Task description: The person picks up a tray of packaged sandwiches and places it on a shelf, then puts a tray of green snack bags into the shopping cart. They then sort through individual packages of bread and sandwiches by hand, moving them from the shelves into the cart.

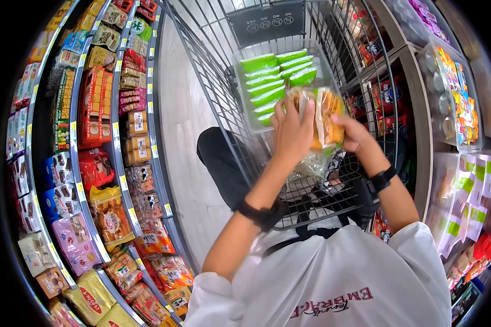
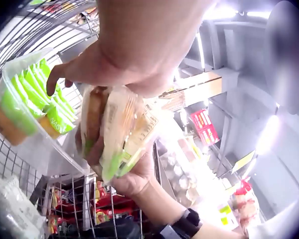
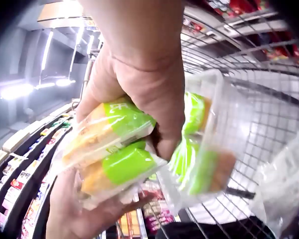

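Two clear-wrapped packs of bread (image 1: 328, 117) with green labels are held side by side over the shopping cart. My left hand (image 1: 293, 131) grips them from the left, its thumb along the near face. From the other side my right hand (image 1: 353, 133) grips the same packs, its fingers curled over the wrappers in the right wrist view. Just beyond the hands, a translucent plastic bin (image 1: 258, 128) sits in the cart. Inside it, green-and-clear bread packs (image 1: 266, 82) stand in two rows. The left hand's fingertips overlap the bin's near part in the head view.
The wire cart (image 1: 202, 60) surrounds the bin, and crumpled clear plastic (image 1: 311, 166) lies at its near end. Snack shelves (image 1: 120, 136) line the left side across a pale floor (image 1: 183, 180). On the right stand shelves with clear bins (image 1: 447, 103) of packaged goods.
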